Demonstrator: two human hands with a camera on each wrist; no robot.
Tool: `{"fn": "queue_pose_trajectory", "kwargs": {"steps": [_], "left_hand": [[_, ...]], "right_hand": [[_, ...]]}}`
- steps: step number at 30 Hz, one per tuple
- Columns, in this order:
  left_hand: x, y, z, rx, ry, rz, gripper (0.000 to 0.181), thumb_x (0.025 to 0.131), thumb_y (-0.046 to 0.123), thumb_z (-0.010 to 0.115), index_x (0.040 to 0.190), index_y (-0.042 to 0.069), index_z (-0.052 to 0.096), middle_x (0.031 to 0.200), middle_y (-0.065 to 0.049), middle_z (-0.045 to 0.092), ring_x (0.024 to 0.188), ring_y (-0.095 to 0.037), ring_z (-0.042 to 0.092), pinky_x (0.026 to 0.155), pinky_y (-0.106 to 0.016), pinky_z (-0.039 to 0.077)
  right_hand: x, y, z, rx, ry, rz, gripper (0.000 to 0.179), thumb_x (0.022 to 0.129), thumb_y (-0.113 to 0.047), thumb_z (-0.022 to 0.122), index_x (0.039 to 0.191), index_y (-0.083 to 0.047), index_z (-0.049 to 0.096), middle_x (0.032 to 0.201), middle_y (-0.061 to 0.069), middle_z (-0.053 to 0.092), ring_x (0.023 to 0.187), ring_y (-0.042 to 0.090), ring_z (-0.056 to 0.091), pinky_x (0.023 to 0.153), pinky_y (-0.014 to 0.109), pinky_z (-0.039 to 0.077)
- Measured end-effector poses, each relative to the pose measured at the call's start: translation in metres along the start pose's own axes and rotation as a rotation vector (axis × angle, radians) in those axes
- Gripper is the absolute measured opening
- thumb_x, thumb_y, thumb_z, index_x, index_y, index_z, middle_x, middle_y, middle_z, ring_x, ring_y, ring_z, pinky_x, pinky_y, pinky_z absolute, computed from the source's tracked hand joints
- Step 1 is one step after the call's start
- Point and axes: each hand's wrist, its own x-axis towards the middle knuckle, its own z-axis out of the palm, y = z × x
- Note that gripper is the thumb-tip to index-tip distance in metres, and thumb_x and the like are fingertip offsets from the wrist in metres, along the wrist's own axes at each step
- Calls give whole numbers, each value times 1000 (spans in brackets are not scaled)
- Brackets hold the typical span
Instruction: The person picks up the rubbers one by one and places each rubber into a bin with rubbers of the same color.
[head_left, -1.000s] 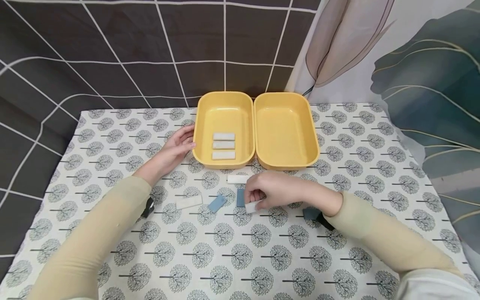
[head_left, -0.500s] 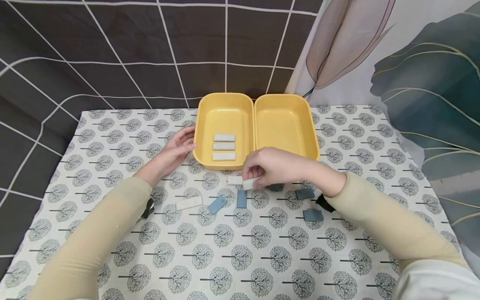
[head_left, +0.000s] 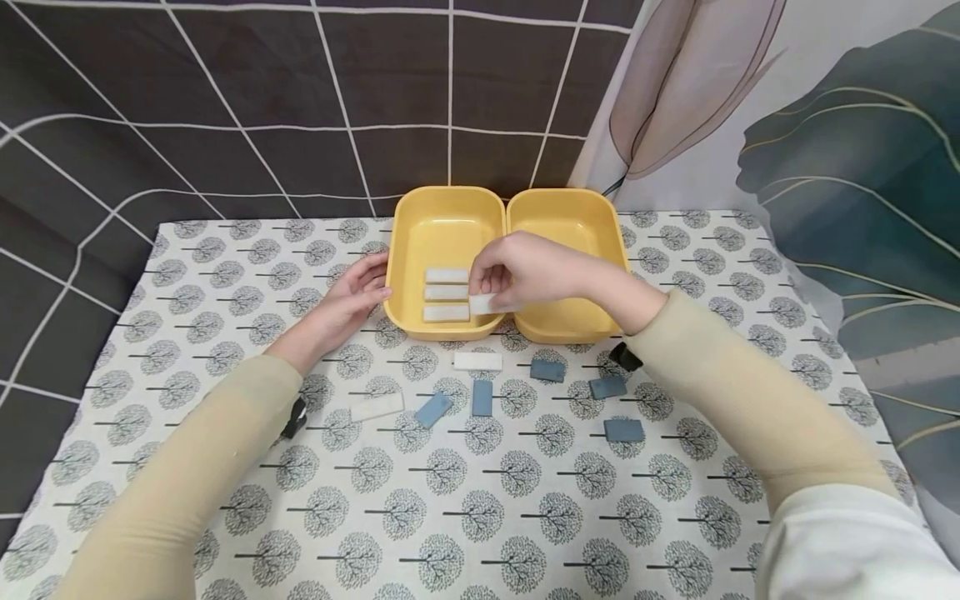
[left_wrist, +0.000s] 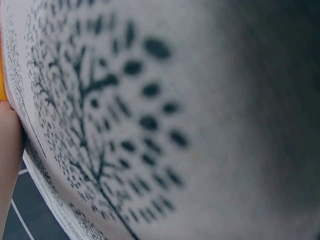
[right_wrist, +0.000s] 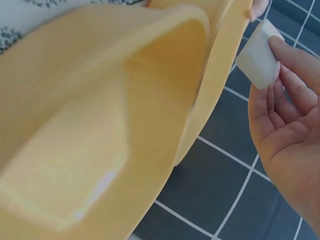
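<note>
no legible text, no readable labels, numbers or signs

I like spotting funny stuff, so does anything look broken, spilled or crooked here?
Nothing looks spilled or broken. The leftmost blue piece lies slanted on the cloth, unlike the three straight white pieces in the left tray.

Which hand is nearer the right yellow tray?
Right. The right hand overlaps the right tray in the head view, pinching a white block; the left hand is left of the left tray.
</note>
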Motion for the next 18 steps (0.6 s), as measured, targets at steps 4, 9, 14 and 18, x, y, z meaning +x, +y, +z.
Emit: {"fn": "queue_pose_trajectory", "kwargs": {"steps": [4, 9, 14, 18], "left_hand": [[-1, 1, 0, 2, 1, -5, 71, 98, -11, 51, 164, 2, 27, 145, 5, 48, 134, -9, 49, 132, -29, 33], [-1, 1, -1, 7, 5, -9, 71, 99, -11, 50, 164, 1, 26, 147, 3, 47, 134, -9, 49, 132, -29, 34], [-1, 0, -1, 11, 0, -7, 73, 99, -11, 50, 166, 1, 23, 160, -8, 40, 135, -10, 48, 132, -29, 33], [0, 0, -1, 18, -9, 4, 74, 99, -9, 51, 166, 1, 21, 169, -17, 29, 135, -10, 48, 132, -30, 33]], "right_hand": [[15, 6, -7, -7, 4, 19, 18, 84, 4, 81, 99, -3, 76, 93, 9, 74, 86, 20, 65, 81, 28, 58], [31, 14, -13, -14, 15, 21, 16, 86, 4, 80, 100, -1, 75, 94, 11, 73, 87, 22, 64, 81, 28, 56], [41, 22, -16, -19, 29, 45, 17, 87, 3, 80, 103, -1, 75, 96, 12, 72, 88, 22, 64, 81, 25, 55], [47, 29, -15, -10, 52, 63, 17, 87, 3, 79, 103, -1, 76, 96, 13, 72, 89, 23, 64, 79, 22, 53]]}}
